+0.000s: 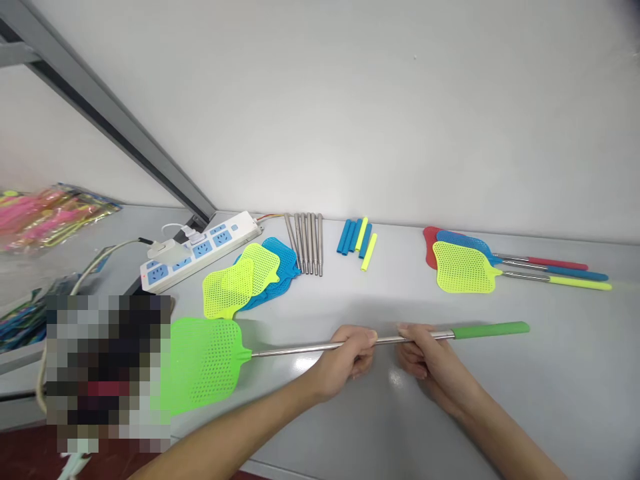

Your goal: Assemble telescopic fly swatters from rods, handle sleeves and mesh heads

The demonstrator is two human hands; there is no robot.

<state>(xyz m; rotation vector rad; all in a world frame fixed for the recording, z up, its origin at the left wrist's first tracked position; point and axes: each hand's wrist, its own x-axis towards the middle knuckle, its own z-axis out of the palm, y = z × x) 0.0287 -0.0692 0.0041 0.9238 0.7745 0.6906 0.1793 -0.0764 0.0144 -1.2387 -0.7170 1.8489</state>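
A green fly swatter [210, 367] with a telescopic metal rod lies across my view, its perforated head at the left and its green grip sleeve at the right. My left hand [350, 353] is closed around the rod near its middle. Close to the grip sleeve, my right hand [425, 350] pinches the same rod between thumb and fingers. The rod is drawn out long and runs almost level above the grey table. Part of the swatter's head at the left is covered by a blurred patch.
Loose yellow swatter heads [225, 287] and blue swatter heads [285, 260] lie beside several metal rods [313, 243]. Blue and yellow sleeves [355, 237] sit near the wall. Three assembled swatters [465, 267] rest at the right. A power strip [200, 250] with plugs and bagged goods [45, 217] are left.
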